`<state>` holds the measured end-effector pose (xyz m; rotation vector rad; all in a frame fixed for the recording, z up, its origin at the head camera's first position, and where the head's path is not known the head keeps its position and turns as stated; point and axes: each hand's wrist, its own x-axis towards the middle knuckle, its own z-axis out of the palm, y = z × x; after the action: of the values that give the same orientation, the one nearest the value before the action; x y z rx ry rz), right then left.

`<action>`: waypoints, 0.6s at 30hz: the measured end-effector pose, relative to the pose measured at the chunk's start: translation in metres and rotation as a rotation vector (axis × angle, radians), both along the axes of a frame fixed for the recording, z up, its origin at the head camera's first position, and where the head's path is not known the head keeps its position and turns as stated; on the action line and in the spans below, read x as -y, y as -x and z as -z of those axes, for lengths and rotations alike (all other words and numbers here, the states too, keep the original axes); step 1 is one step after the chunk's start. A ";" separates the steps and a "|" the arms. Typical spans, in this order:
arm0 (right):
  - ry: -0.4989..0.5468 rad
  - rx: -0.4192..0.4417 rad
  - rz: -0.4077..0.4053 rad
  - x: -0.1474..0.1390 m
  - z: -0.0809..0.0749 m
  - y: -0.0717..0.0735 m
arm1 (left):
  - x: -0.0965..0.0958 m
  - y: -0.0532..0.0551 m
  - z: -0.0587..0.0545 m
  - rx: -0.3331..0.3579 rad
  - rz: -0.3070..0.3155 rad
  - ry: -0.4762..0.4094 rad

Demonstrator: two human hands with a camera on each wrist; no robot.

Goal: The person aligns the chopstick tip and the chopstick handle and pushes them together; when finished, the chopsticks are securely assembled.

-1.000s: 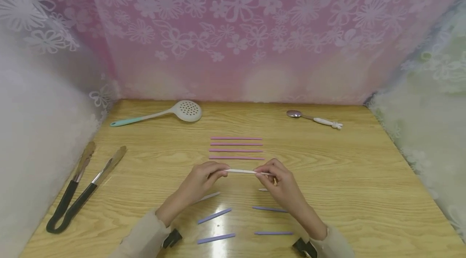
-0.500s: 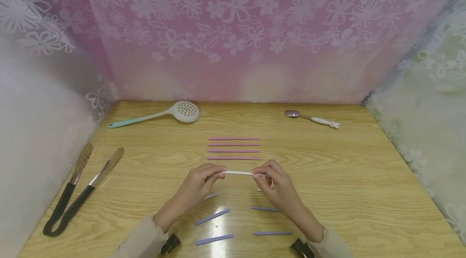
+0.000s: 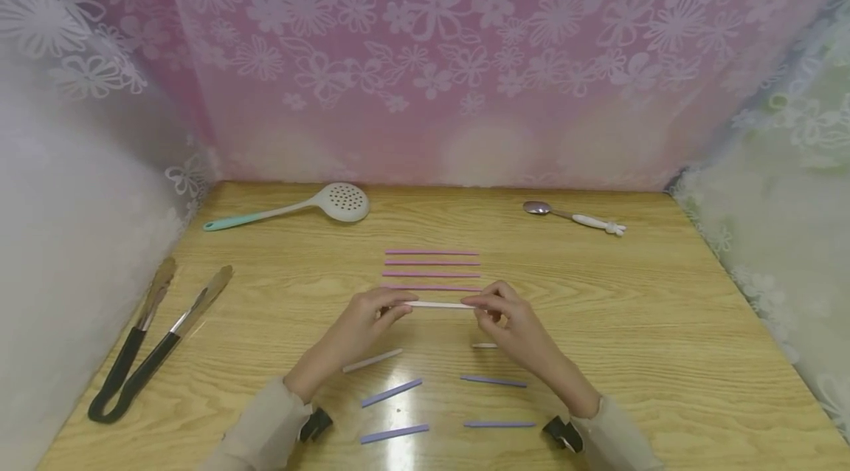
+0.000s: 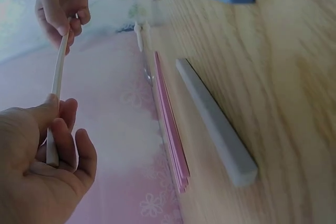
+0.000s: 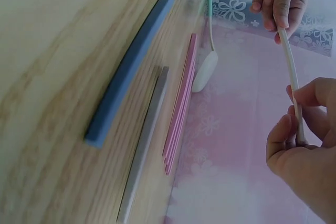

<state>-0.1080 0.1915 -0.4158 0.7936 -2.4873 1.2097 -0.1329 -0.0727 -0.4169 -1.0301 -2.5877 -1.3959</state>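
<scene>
Between both hands a thin white chopstick point(image 3: 438, 305) is stretched level, just in front of several pink chopsticks point(image 3: 432, 274) lying in a row. My left hand point(image 3: 361, 320) pinches its left end between thumb and fingers; in the left wrist view the square end point(image 4: 52, 156) pokes out past the thumb. On the other end, my right hand point(image 3: 518, 327) pinches with thumb and fingertips. Below the hands lie short stick pieces: a greyish-white piece point(image 3: 373, 361) at left, a second whitish piece point(image 3: 485, 345) partly hidden by the right hand, and several violet pieces point(image 3: 395, 434).
A skimmer point(image 3: 341, 202) with a mint handle lies at the back left, and a spoon point(image 3: 574, 218) with a white handle at the back right. Black-handled tongs point(image 3: 142, 368) rest at the left edge. Floral cloth point(image 3: 432, 124) surrounds the wooden table point(image 3: 664, 353).
Both hands have moved slightly away from the body with the chopstick, bringing it nearer the pink row. The right fingers have shifted on their end. More of the left greyish-white piece shows.
</scene>
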 end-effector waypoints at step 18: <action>-0.205 0.260 0.038 -0.012 0.015 0.030 | 0.013 0.023 0.023 0.094 -0.071 0.147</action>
<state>-0.1379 0.2036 -0.4312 0.6688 -2.8602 1.1208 -0.1557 -0.0853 -0.4403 -0.8981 -2.8012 -1.2860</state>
